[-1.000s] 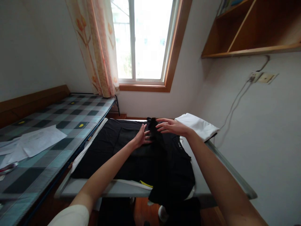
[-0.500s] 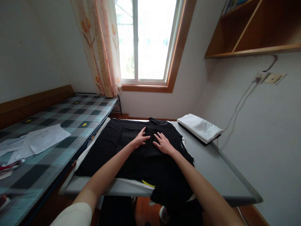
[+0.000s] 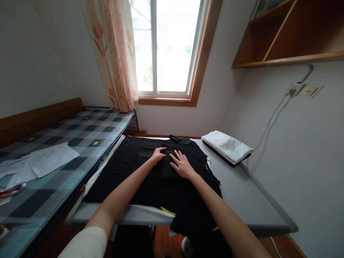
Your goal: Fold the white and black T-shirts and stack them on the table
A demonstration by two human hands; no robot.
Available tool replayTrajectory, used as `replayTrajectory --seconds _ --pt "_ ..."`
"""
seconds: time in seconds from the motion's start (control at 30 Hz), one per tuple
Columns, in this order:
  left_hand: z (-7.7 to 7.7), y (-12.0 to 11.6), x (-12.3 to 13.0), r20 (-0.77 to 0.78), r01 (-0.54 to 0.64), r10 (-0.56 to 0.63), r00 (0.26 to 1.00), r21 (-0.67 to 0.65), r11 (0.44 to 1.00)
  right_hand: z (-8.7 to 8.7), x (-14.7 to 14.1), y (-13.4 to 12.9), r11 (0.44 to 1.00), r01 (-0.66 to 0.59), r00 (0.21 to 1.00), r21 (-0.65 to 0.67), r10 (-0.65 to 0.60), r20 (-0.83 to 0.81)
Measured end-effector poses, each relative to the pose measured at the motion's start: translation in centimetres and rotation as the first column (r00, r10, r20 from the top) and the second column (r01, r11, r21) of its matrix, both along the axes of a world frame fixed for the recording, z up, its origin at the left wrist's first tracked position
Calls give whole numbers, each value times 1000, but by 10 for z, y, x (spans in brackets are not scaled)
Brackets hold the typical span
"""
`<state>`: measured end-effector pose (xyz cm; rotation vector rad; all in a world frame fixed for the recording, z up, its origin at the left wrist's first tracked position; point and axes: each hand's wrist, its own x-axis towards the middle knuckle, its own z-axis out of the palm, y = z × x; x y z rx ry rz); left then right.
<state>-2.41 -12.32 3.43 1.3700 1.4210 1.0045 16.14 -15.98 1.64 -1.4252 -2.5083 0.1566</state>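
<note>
A black T-shirt [image 3: 153, 182] lies spread over a grey-topped table, its collar side toward the right and one sleeve hanging over the front edge. My left hand [image 3: 157, 156] rests on the middle of the shirt, with thumb and forefinger apart and the other fingers partly hidden. Just to its right, my right hand [image 3: 182, 165] lies palm down on the cloth with fingers spread. Neither hand has visibly gathered any fabric. White cloth and a bit of yellow [image 3: 168, 210] show from under the shirt at the front and left.
Folded white cloth [image 3: 227, 146] sits on something black at the table's [image 3: 249, 200] back right. On the left is a checked bed [image 3: 64, 134] with papers [image 3: 51, 157] on it. A wall shelf [image 3: 285, 39] and a plugged-in cord are at right.
My left hand's fingers have drawn closer together and it has shifted slightly left. My right hand has also moved a little left, still spread. The whole view has shifted slightly.
</note>
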Motion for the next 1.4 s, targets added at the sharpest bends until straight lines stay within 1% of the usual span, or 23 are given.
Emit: replayTrajectory --seconds 0.13,0.23,0.27,0.3,0.33,0.37,0.43,0.47,0.53,0.57,0.67,0.73,0.8,0.87,0.93,0.97,1.03,1.07,1.1,1.17,1.23,1.3,1.4 --pt "-4 -2 -9 -63 -20 18 998 -27 999 -5 -6 -1 998 -18 998 -64 21 57" --pt "1 -6 -13 -123 -49 48 991 0 999 -6 -6 -2 997 -26 997 -71 30 65" --pt "4 -8 -14 -177 -67 73 981 37 997 -6 -5 -2 997 -28 997 -70 32 64" --pt "8 -10 -14 -259 -84 108 960 99 992 -6 -5 -2 997 -29 998 -68 34 60" --pt "12 -12 -13 -358 -87 149 922 182 979 -6 -4 -3 997 -31 998 -66 34 54" --pt "16 -13 -12 -457 -64 188 869 272 960 -6 -4 -3 998 -31 998 -63 34 48" --pt "19 -15 -7 -610 65 219 762 408 911 -6 -4 -3 998 -30 999 -59 32 35" --pt "18 -16 -3 -653 144 199 730 432 890 -7 -4 -3 998 -28 999 -56 29 28" --pt "10 -15 4 -721 273 140 679 425 863 -9 -4 -4 999 -19 1000 -44 19 7" --pt "3 -15 7 -749 312 120 651 409 858 -10 -4 -4 999 -7 1000 -36 7 -9" --pt "-19 -14 12 -814 363 99 573 360 859 -15 -4 -4 999 43 996 -23 -45 -78" --pt "-31 -14 13 -836 375 95 540 340 862 -18 -4 -4 998 65 988 -20 -67 -140" --pt "-36 -14 12 -845 379 91 527 329 865 -20 -3 -4 998 70 974 -7 -70 -215" --pt "-37 -13 10 -848 386 81 524 321 865 -21 0 -4 995 95 947 21 -83 -309" --pt "-35 -14 4 -846 388 74 527 318 865 -20 5 -4 979 200 902 45 -165 -398" --pt "-33 -15 0 -842 383 83 532 328 864 -19 8 -4 958 283 874 46 -237 -424" --pt "-29 -19 -14 -830 370 125 543 370 852 -17 14 -4 893 450 818 24 -400 -414" --pt "-27 -21 -22 -824 363 151 546 395 844 -16 17 -4 863 506 800 8 -466 -379" --pt "-24 -24 -32 -818 353 178 547 419 836 -15 19 -4 843 537 794 -5 -508 -333" --pt "-19 -30 -54 -809 322 225 543 448 834 -13 20 -4 837 547 808 -25 -536 -244" --pt "-16 -36 -76 -798 243 273 537 457 855 -11 19 -4 840 541 822 -35 -538 -187" --pt "-14 -39 -96 -782 106 323 533 440 892 -9 17 -3 838 543 825 -48 -543 -155" --pt "-14 -40 -120 -755 -116 346 557 342 933 -4 15 0 836 541 824 -96 -549 -141"
